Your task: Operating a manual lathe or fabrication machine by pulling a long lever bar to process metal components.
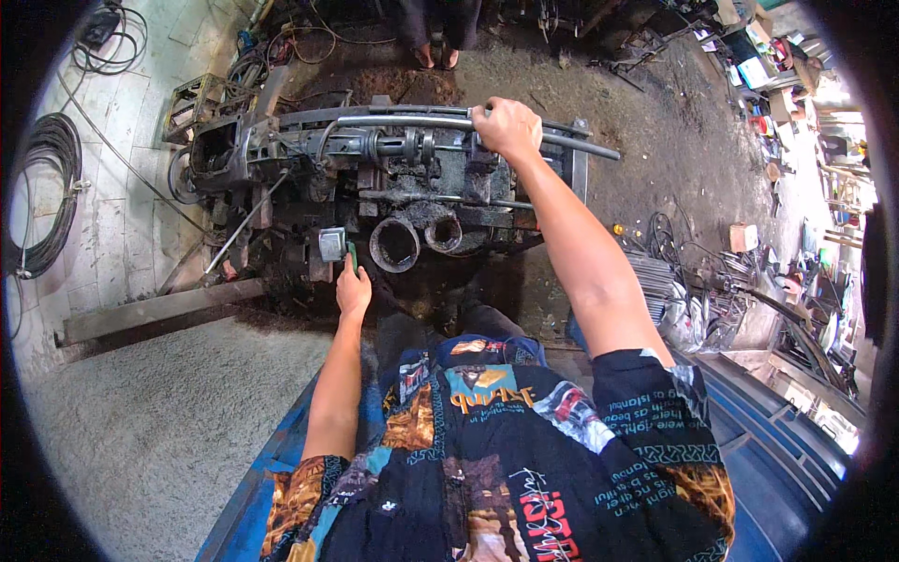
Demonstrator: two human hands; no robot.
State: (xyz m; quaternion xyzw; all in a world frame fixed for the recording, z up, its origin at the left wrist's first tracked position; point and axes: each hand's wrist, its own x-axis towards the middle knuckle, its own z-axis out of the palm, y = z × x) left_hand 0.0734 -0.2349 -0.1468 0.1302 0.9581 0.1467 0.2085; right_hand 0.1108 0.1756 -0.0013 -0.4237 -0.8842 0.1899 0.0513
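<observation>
A greasy metal machine (403, 178), strewn with dark shavings, stretches across in front of me. My right hand (508, 127) is wrapped round a long grey metal pipe (581, 145) along its far side. Nearer me, my left hand (353, 288) has its index finger stretched up against a small green part (351, 251). Beside that finger is a silver, box-like metal piece (331, 244). A round, open-ended metal ring (394, 244) and a smaller ring (443, 231) face up at the machine's near side, to the right of my left hand.
A person's bare feet (437, 56) are beyond the machine. Coiled black cable (51, 197) hangs on the left wall. A beam (159, 312) borders a pale heap of granules (159, 412). A finned grey motor (649, 281) stands right of my right forearm, with cluttered shelves farther right.
</observation>
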